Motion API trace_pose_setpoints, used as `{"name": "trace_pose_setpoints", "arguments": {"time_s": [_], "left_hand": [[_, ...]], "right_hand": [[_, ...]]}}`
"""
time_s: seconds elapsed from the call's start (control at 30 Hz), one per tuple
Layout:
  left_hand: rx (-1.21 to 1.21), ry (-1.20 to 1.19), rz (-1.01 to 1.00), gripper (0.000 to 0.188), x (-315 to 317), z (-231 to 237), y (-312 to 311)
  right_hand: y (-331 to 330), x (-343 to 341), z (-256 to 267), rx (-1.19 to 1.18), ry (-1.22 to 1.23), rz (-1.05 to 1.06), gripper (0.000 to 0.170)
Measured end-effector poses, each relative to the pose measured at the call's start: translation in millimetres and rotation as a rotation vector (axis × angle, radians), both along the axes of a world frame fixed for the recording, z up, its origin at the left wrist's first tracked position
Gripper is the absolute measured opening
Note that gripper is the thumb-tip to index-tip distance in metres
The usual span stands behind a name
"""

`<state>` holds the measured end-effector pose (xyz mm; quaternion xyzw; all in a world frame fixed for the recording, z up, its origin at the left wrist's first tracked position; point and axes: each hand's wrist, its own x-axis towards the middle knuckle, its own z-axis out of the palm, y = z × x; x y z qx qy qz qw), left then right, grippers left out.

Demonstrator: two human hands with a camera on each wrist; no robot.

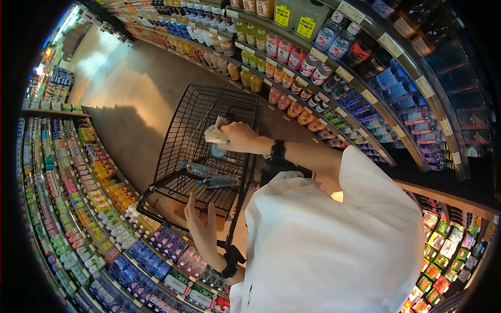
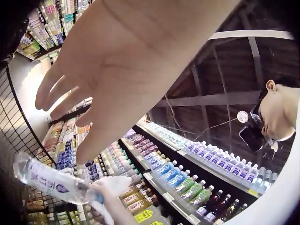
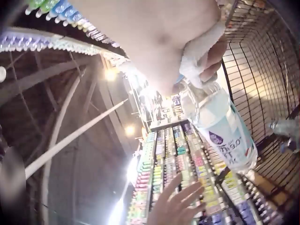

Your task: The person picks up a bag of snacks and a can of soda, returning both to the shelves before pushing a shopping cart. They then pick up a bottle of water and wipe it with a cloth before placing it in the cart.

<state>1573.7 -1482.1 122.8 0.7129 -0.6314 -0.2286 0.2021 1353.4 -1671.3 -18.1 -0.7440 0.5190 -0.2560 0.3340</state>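
Observation:
My right hand (image 1: 241, 137) grips a clear bottle by its neck together with a crumpled white cloth or tissue (image 1: 216, 131), above the shopping cart. In the right wrist view the bottle (image 3: 227, 136) shows a white label with purple print, and the white cloth (image 3: 197, 56) lies between the fingers and its top. My left hand (image 1: 202, 223) is held with its fingers spread near the cart's handle end, holding nothing; in the left wrist view the left hand (image 2: 103, 70) is apart from the bottle (image 2: 51, 180). Two clear bottles (image 1: 216, 181) lie in the black wire cart (image 1: 180, 122).
Shelves of drinks (image 1: 313, 57) run along the right side, with price tags on their edges. More shelves (image 1: 99, 193) of bottles curve along the left and front. Bare floor (image 1: 125, 88) stretches away beyond the cart.

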Motion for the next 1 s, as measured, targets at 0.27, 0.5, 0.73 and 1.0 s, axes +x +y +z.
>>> {"name": "trace_pose_setpoints", "arguments": {"time_s": [0.27,0.5,0.73,1.0], "left_hand": [[0.08,0.139,0.036,0.047,4.7,-1.1,23.1],[0.08,0.203,0.067,0.039,20.3,-6.8,54.9],[0.102,0.284,-0.098,0.035,26.1,-41.5,73.9],[0.116,0.324,-0.398,0.029,-11.9,-71.2,57.4]], "right_hand": [[24.8,18.1,-73.5,0.069,0.279,0.219,0.032],[76.4,25.1,-103.4,0.131,0.263,0.351,0.034],[126.0,-23.6,-59.0,0.248,-0.04,0.345,0.035],[257.2,-143.0,-65.3,0.23,0.027,-0.085,0.039]]}}
